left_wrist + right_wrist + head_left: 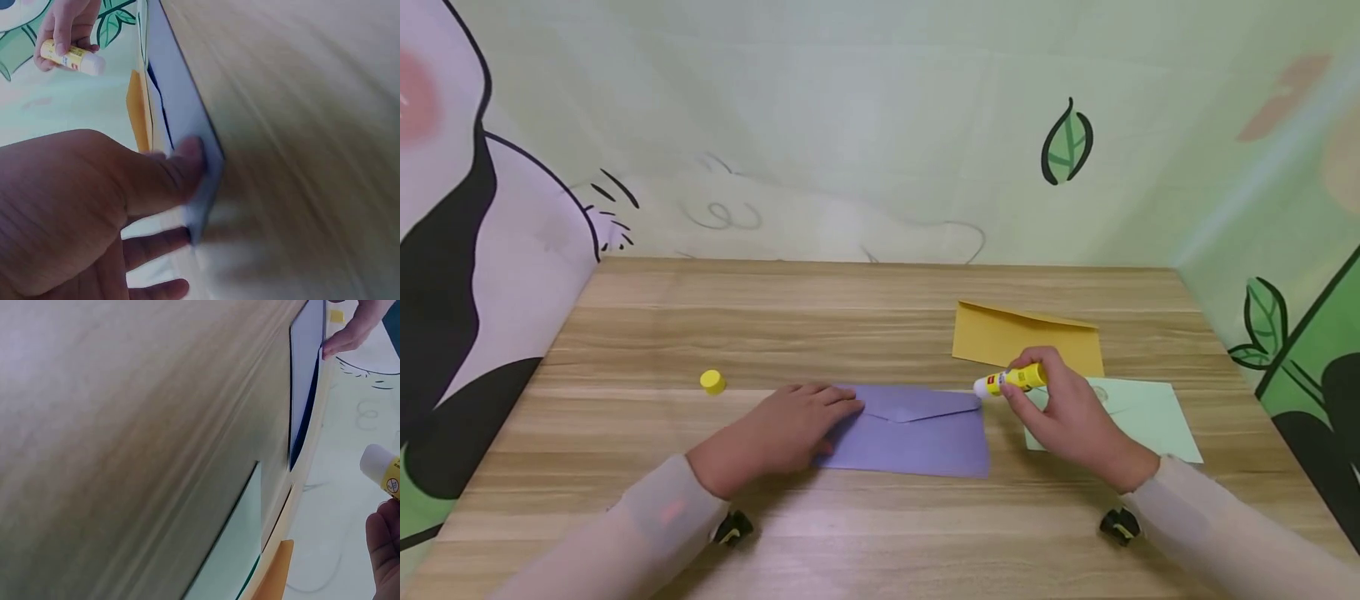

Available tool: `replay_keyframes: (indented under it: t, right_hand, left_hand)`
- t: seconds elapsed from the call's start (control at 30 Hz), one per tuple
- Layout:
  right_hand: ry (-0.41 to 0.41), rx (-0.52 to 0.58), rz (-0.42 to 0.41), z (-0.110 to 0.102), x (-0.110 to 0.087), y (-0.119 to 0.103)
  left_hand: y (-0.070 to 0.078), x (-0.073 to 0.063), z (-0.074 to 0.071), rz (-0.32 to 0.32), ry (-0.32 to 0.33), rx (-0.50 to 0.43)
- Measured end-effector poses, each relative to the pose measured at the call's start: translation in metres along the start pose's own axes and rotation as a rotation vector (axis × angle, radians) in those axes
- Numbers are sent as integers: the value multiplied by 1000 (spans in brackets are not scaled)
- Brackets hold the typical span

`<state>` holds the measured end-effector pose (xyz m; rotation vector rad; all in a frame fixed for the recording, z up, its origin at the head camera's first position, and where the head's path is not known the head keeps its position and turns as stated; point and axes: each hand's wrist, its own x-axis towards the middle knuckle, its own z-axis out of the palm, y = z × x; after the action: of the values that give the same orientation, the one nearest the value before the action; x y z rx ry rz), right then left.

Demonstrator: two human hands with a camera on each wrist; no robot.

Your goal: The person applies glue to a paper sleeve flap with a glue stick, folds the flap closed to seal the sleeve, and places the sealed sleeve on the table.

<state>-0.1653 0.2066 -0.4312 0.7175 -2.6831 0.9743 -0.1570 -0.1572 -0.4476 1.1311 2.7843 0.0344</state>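
My right hand [1071,421] grips an uncapped yellow glue stick [1017,380] between thumb and fingers. Its white end points left, right by the upper right corner of a purple envelope [917,450]. That envelope lies with its pointed flap side up, the flap standing slightly apart from the body in the left wrist view. Resting on the envelope's left end is my left hand [793,421], with its thumb [184,164] against the paper and the other fingers fairly straight. The part of the envelope beneath this hand is hidden.
A yellow cap [712,382] stands on the wooden table [625,333] to the left. A mint green envelope [1153,417] lies partly under my right hand in the head view. Behind it is an orange-yellow envelope [1000,333]. A printed cloth wall [850,125] borders the table's back.
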Motion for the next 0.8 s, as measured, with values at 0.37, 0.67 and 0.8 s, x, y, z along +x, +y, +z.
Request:
replay_keyframes:
  t: [0.37,0.67,0.8]
  right_hand:
    - [-14,10,20,4,-4,0]
    - [-14,16,19,5,-4,-2]
    - [-14,21,13,6,-2,-4]
  left_hand:
    - [18,9,-13,-112,-151,25]
    - [16,6,2,-157,-76,-8]
    - [7,8,4,-217,-74,16]
